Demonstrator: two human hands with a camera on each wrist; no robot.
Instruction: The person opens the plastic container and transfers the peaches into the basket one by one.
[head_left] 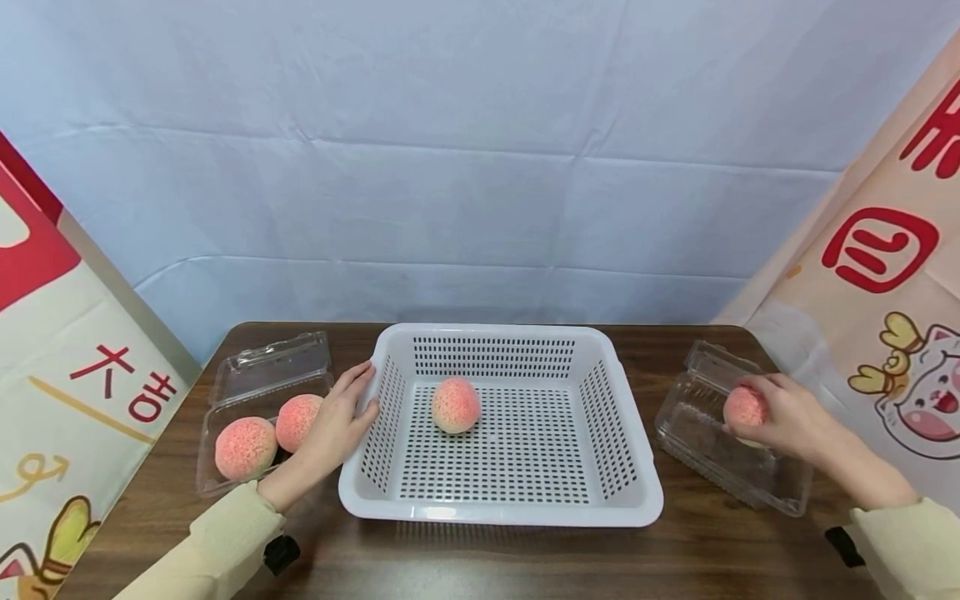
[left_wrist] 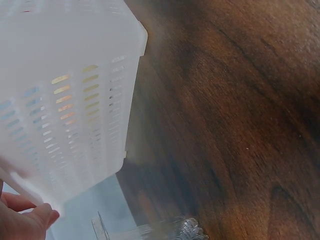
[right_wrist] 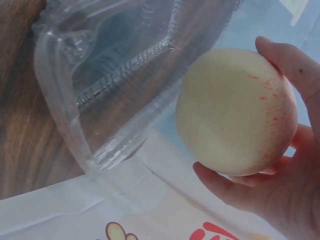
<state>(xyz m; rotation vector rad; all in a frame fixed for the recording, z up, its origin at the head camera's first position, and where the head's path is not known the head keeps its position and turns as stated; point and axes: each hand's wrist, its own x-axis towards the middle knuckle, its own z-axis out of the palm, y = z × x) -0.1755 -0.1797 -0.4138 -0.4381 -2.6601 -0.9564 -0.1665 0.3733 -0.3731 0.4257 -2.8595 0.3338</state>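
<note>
My right hand (head_left: pixel 793 417) grips a pink and cream peach (head_left: pixel 746 410) over an unlidded clear plastic box (head_left: pixel 697 425) at the table's right. In the right wrist view the peach (right_wrist: pixel 232 112) shows its pale side, with thumb and fingers around it. At the other side my left hand (head_left: pixel 339 421) touches the left rim of a white perforated basket (head_left: pixel 498 512), fingers extended. One peach (head_left: pixel 456 406) lies on the basket's floor, left of centre. Two more peaches (head_left: pixel 245 448) sit in a second clear box (head_left: pixel 206 467) at left; the left hand and forearm partly cover one.
A brown wooden table (head_left: pixel 450 562) bears everything. Each box's clear lid (head_left: pixel 273 367) is tipped back. Pale blue cloth (head_left: pixel 480 183) hangs behind, and printed sheets (head_left: pixel 885 333) flank both sides. Dark bands (head_left: pixel 281 552) sit at the cuffs.
</note>
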